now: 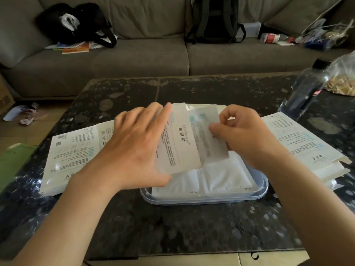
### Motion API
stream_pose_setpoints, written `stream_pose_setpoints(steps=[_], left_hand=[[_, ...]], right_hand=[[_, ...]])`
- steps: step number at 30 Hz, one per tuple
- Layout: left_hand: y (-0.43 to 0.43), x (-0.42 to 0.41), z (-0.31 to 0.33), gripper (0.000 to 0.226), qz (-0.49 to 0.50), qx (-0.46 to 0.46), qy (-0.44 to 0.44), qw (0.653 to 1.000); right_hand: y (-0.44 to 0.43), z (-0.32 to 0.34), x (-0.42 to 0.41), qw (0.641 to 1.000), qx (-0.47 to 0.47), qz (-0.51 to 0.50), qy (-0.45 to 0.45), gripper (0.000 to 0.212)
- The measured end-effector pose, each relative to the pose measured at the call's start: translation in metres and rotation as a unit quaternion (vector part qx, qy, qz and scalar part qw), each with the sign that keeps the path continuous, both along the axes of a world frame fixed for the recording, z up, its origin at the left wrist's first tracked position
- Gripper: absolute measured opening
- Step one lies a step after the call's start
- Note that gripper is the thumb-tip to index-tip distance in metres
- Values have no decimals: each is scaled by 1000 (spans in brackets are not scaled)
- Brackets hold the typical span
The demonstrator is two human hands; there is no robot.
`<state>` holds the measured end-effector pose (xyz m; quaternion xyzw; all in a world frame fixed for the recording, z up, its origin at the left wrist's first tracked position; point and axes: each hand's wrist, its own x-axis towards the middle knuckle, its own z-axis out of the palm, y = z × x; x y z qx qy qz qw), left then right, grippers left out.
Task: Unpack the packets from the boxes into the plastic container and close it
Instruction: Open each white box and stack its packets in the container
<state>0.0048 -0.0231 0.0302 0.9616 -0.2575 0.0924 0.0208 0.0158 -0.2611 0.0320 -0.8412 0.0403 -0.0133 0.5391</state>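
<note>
Now left hand [134,144] clasps a box [178,139]; right hand [244,135] pinches its packet [209,135].

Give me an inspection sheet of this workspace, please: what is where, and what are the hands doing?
Surface: dark speckled stone table, glossy.
Job's things: clear plastic container, open, with white packets lying inside; white printed cardboard box held above it; flat white box at left; stack of white boxes at right.
Clutter: dark plastic bottle and clear snack bag, far right.
Grips: left hand holds the cardboard box; right hand pinches a pale packet sticking out of the box.
Cables: nothing seen.
Surroundings: grey sofa with a black backpack; paper litter on the floor at left.
</note>
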Motion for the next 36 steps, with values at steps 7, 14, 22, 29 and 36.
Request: stream_pose_setpoints(steps=[7, 14, 22, 29, 36], left_hand=[[24, 9, 9, 141, 65, -38, 40, 996], [32, 13, 8, 142, 90, -36, 50, 994], [39, 19, 4, 143, 147, -27, 41, 988], [44, 21, 6, 145, 210, -26, -3, 977], [49, 22, 11, 146, 232, -35, -7, 972]], right_hand=[[-23, 21, 1, 979, 187, -74, -31, 13], [-24, 19, 4, 983, 130, -129, -31, 14], [-26, 27, -5, 989, 130, -69, -13, 36], [-28, 34, -12, 978, 202, 46, 18, 33], [-26, 31, -11, 950, 280, 121, 57, 16]])
